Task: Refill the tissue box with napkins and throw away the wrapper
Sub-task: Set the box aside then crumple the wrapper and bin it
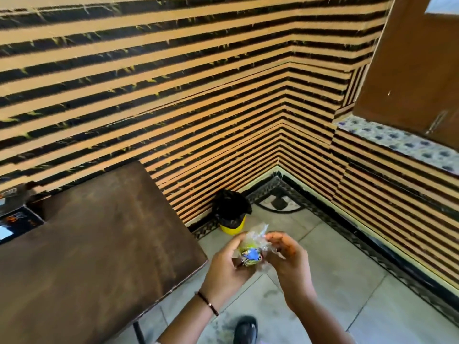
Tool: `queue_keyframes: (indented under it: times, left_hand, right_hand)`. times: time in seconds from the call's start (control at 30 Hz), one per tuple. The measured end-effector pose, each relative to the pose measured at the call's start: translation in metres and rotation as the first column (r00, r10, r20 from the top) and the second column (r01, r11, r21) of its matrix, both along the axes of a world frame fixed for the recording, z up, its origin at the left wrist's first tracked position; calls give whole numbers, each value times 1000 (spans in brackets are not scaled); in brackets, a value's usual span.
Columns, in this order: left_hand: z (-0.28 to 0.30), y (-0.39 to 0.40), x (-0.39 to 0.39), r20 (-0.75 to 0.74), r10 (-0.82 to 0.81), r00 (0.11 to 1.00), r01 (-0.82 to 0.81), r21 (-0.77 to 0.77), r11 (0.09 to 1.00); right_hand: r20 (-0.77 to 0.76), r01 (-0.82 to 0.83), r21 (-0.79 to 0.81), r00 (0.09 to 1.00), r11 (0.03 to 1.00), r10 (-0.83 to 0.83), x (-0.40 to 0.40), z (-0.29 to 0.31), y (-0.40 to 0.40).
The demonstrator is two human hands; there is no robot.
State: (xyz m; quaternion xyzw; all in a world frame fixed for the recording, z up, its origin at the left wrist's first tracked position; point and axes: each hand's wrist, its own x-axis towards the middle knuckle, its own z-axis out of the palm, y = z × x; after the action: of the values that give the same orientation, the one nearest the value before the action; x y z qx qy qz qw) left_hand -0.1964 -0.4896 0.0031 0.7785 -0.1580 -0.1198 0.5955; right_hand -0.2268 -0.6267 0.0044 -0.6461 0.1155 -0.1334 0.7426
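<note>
Both hands meet over the floor (335, 281), just off the worktop's (99, 256) right edge. Between them is the wrapper (250, 252): crumpled clear plastic with yellow and blue print, bunched into a small wad.

Left hand (228, 264): grip curled round the wad's left side, fingers pressed on the plastic. A thin dark bracelet (207, 302) sits on that wrist.

Right hand (290, 261): grip pinching the clear loose end of the wrapper at its upper right, fingertips drawn together on the film.

Bin (232, 214): yellow, lined with a black bag, on the floor against the striped wall (173, 83), just past the worktop's far right corner and beyond the hands. Wrapper is above the floor, near the bin but not over it.

Worktop: dark brown. A dark box (15, 224) sits at its far left edge, partly cut off; too blurred to tell whether it is the tissue box.

A black shoe (246, 330) shows on the floor near the bottom edge.
</note>
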Motion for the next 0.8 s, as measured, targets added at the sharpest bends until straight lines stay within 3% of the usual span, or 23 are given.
queue_keyframes:
  times: [0.13,0.4,0.8]
  left_hand:
    - [-5,-15,26,-203,-132,970,104,-145,984]
    - [-16,-39,118,-54,25,998,-27,-41,999]
    - [-32,-94,220,-197,190,962,-198,-18,980]
  right_hand:
    - [-62,22,35,998,999,-20,32,-10,-24]
    - [-115,-14,30,993,999,17,129,-16,-54]
    - [-197,-170,103,962,980,188,231,-37,-110]
